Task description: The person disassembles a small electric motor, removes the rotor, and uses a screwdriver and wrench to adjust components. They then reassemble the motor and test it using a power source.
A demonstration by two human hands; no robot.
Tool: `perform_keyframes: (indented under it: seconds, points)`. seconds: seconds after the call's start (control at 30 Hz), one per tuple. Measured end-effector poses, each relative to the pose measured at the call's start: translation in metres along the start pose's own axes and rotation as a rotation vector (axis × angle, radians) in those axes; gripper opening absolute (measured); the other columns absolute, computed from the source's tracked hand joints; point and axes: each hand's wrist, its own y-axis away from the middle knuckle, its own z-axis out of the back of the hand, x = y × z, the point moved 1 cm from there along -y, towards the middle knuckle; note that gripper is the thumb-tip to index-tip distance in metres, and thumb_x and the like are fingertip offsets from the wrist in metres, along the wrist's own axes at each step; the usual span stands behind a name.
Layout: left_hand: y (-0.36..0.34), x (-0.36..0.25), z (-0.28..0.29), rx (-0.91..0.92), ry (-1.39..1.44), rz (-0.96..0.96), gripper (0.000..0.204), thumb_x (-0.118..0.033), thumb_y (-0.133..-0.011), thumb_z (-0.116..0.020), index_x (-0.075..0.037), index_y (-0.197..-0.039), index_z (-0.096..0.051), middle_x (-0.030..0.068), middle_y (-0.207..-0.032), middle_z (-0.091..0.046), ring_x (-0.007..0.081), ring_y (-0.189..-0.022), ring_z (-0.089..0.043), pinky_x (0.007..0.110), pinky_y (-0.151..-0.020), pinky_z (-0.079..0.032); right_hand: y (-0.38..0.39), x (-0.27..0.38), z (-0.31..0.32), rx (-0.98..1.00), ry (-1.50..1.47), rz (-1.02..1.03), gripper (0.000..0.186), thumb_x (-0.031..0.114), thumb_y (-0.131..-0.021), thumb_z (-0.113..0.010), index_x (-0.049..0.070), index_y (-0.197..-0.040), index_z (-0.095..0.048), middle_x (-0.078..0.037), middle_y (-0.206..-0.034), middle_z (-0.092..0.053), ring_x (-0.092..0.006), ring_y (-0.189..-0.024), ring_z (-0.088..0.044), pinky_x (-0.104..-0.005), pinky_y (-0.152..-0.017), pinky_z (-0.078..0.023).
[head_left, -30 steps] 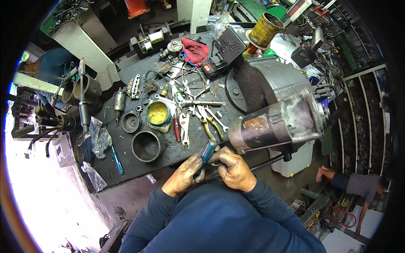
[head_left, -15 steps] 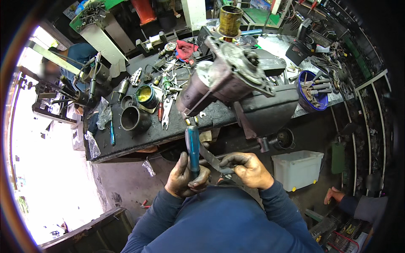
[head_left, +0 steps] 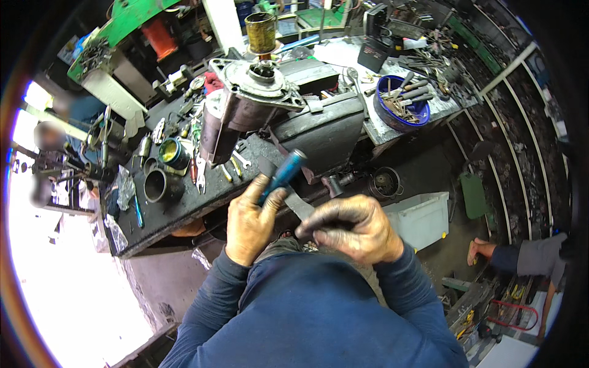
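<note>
Closed round a blue translucent tool handle, like a screwdriver's (head_left: 283,176), my left hand (head_left: 251,221) holds it tilted up to the right in front of my chest. A flat, dark grey strip (head_left: 299,207) crosses behind the handle. Its near end is pinched between the thumb and fingers of my right hand (head_left: 356,230). The strip's material is hard to tell. Above my hands, a greasy metal motor-like housing (head_left: 245,101) stands tilted over a dark box-shaped stand (head_left: 322,132) at the bench edge.
Wrenches, a dark metal cylinder (head_left: 161,186) and a tin of yellow grease (head_left: 173,152) crowd the black bench (head_left: 178,211). A blue basin of tools (head_left: 402,107) stands at right. A white plastic bin (head_left: 420,218) is on the floor. Another person (head_left: 540,257) is at far right.
The view has shifted right, so the bench things sit further left. The blue handle has gone from upright to leaning right. My right hand has come nearer, still on the strip.
</note>
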Motion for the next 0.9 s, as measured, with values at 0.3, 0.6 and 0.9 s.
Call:
perform_keyframes:
  seconds: [0.3,0.6,0.9]
  points:
    - [-0.013,-0.04,0.021,0.356,0.134,-0.148,0.041,-0.025,-0.096,-0.075,0.002,-0.127,-0.068,0.0182,-0.105,-0.077,0.0275,-0.093,-0.076,0.037,-0.084,-0.056,-0.045,0.056,0.015,-0.314,0.673,0.263,0.026,0.007,-0.091,-0.071,0.003,-0.116,-0.073,-0.011,-0.095,-0.074,-0.025,-0.09,-0.067,-0.0353,-0.082,-0.055]
    - [-0.035,-0.074,0.044,0.499,0.598,-0.08,0.036,-0.02,-0.098,-0.076,0.003,-0.125,-0.068,0.0043,-0.099,-0.073,0.0076,-0.088,-0.062,0.028,-0.077,-0.053,-0.063,0.046,0.018,-0.307,0.629,0.662,0.066,0.051,-0.08,-0.087,-0.001,-0.116,-0.071,-0.018,-0.109,-0.072,-0.0345,-0.112,-0.065,-0.0456,-0.103,-0.049]
    - [-0.074,-0.1,-0.005,-0.081,-0.102,-0.647,0.049,-0.022,-0.087,-0.082,-0.013,-0.133,-0.068,0.011,-0.093,-0.069,0.0316,-0.076,-0.069,0.041,-0.064,-0.055,-0.081,0.019,0.003,-0.669,-0.329,0.544,0.044,0.023,-0.099,-0.057,-0.008,-0.13,-0.062,-0.017,-0.125,-0.069,-0.0218,-0.111,-0.066,-0.0353,-0.104,-0.049]
